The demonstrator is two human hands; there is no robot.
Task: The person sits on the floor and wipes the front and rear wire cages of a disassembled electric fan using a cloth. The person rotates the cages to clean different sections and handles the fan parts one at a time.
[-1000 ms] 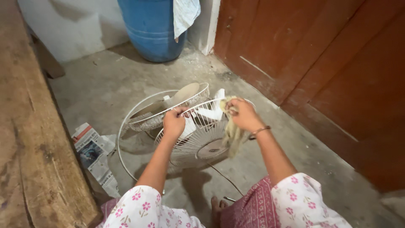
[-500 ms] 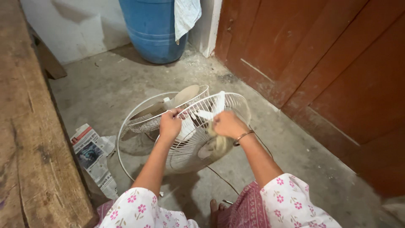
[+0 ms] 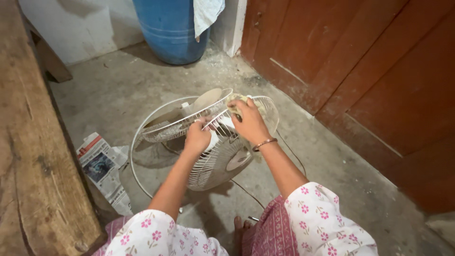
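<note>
On a concrete floor [image 3: 332,161] between a red wooden door [image 3: 360,61] at right and a blue barrel [image 3: 170,28] at far left, a white wire fan guard [image 3: 213,159] stands tilted on edge beside the fan's other parts. It looks light, springy and easily bent, best held by its rim. The left hand [image 3: 196,137] is clenched around the guard's wires; the right hand [image 3: 247,121] presses a yellowish cloth [image 3: 246,102] against its far rim. 1 newspaper [image 3: 102,166] lies near left.

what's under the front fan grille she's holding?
Under the white wire grille there is bare concrete floor and a thin cord. The left hand and right hand cover its upper edge, so anything behind there is hidden.
</note>
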